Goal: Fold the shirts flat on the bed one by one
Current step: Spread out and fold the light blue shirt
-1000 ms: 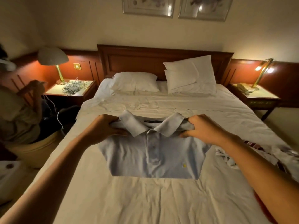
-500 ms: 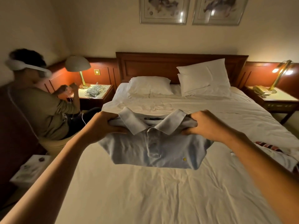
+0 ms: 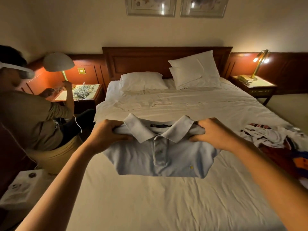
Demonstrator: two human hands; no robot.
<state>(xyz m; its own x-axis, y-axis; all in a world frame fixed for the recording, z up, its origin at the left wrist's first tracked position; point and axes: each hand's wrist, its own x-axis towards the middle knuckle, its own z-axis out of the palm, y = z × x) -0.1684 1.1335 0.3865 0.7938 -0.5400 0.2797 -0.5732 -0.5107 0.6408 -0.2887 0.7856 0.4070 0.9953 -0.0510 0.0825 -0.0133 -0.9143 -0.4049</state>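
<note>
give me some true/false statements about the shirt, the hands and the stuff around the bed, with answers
1. The left hand and right hand both grip the folded blue polo shirt beside its collar. True.
2. The collar points toward the person folding. False: it faces the headboard.
3. A heap of unfolded clothes lies on the bed, right of the shirt. True.
4. The lamp on the right nightstand is off. False: the right lamp is lit.
5. Every pillow lies flat. False: the right pillow leans on the headboard.
</note>
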